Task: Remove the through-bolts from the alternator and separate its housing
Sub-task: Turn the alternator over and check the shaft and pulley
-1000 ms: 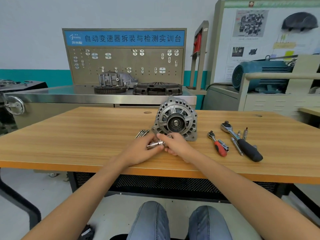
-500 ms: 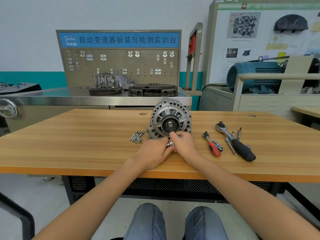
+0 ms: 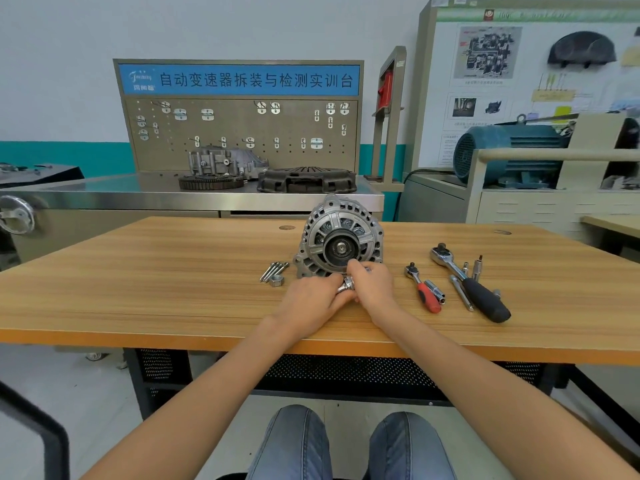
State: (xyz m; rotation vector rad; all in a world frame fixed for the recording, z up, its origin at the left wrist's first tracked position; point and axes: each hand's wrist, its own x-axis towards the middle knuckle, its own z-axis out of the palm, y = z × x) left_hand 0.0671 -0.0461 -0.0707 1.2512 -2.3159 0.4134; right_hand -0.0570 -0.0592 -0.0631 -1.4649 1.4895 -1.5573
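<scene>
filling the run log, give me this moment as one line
hands: left and right both hold small metal part | alternator: upright on table | bolts: loose, left of it

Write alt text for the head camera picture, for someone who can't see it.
Two bare hands, left hand and right hand, hold a small metal tool against the lower front of an alternator standing on a wooden table. Loose bolts lie left of it; a red-handled ratchet and a black-handled ratchet lie to its right.
</scene>
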